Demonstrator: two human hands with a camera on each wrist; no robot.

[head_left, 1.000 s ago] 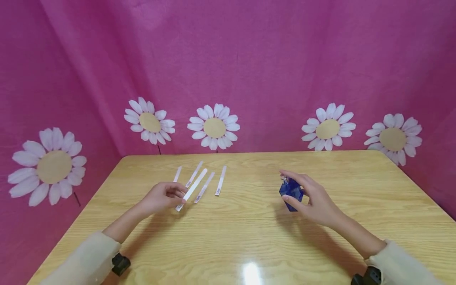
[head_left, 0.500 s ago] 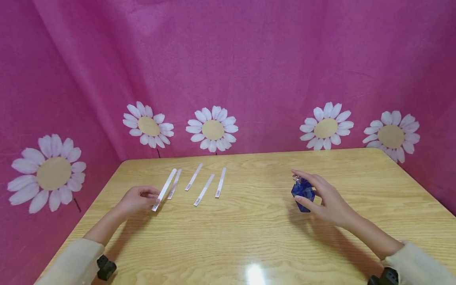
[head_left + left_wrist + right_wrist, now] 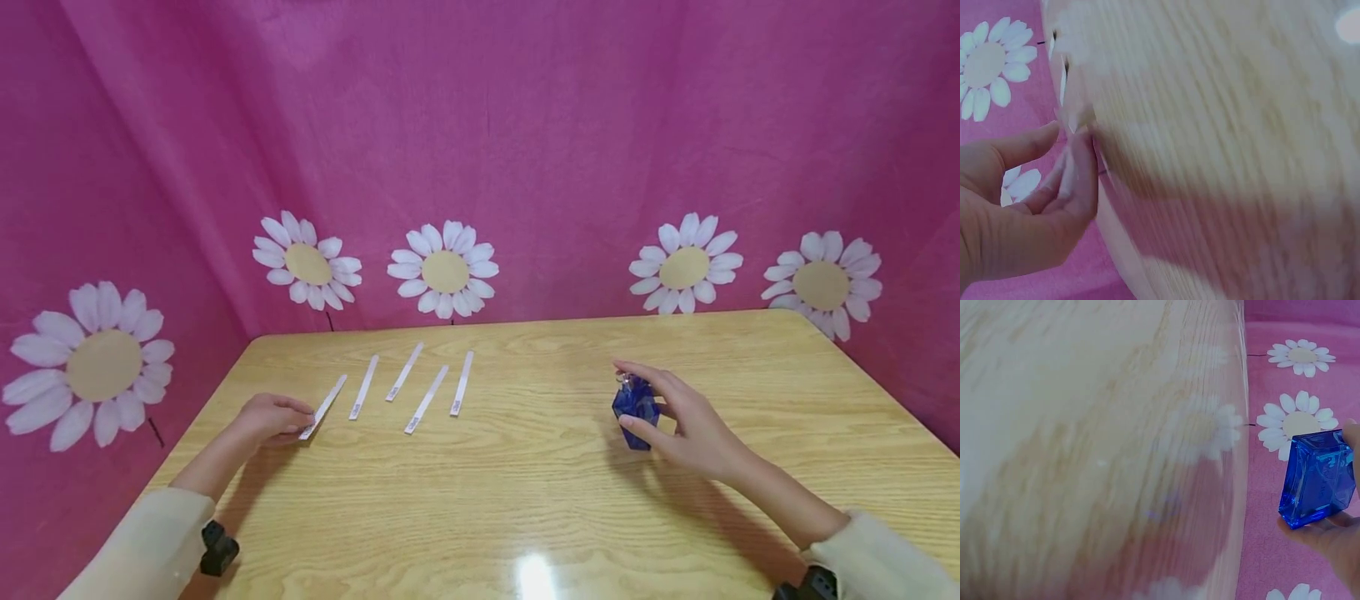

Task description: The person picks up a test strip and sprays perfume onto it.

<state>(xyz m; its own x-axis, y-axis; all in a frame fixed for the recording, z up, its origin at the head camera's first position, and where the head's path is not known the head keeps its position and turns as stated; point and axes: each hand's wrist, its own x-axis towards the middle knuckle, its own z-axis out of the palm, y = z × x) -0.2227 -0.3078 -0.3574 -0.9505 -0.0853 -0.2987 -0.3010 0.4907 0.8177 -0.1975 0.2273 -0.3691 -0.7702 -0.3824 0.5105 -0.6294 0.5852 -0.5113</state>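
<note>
At the left of the table, my left hand (image 3: 272, 420) pinches the printed near end of a white perfume test strip (image 3: 329, 399), which slants low over the wood. In the left wrist view, thumb and fingertips come together at the strip's end, which is blurred there. A blue faceted glass perfume bottle (image 3: 635, 404) with a silvery neck is in my right hand (image 3: 686, 429). One finger reaches over the bottle's top and the thumb lies on its near side. The right wrist view shows the bottle (image 3: 1319, 481) tilted, held above the tabletop.
Several more white strips (image 3: 427, 400) lie apart from one another on the light wooden table (image 3: 525, 483), right of my left hand. Behind and at the sides hangs a pink curtain (image 3: 525, 150) with printed daisies.
My left hand has carried its strip leftward and lowered it toward the table, left of the other strips. My right hand, still holding the bottle, shifts slightly to the right in the view.
</note>
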